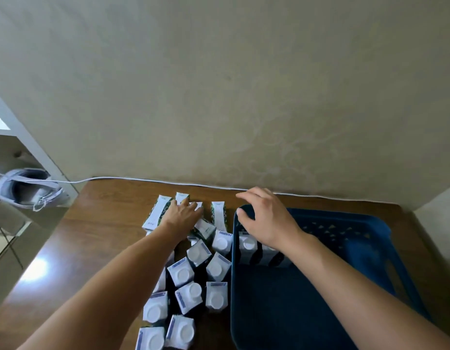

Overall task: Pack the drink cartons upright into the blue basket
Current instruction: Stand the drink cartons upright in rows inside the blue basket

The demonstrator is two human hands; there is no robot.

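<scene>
The left hand [181, 215] reaches to the far end of the surface [102, 238] and lies on the cartons [191, 279] that are on their sides there. Its fingers are spread over one lying carton [196, 207]; I cannot tell if the grip closes around it or only presses on top.

The right hand [265, 218] is above the far left corner of the basket [370, 238]. Its fingers are loosely bent and the grip is wide, holding nothing. The thumb is near the basket rim, but contact is not clear.

The cartons are in two groups. Many stand upright on the surface just beside the left wall of the basket, their white round caps facing up, in a loose cluster that runs toward the near edge. Several more lie flat at the far end, close to the wall [218, 84]. Inside the basket, a short row of packed cartons [247, 246] stands upright against its far left part, partly hidden by the right wrist. The rest of the basket floor is dark blue.

A white cable [133, 178] runs along the far edge of the surface. A grey shoe [29, 189] lies to the left, beyond the surface.
</scene>
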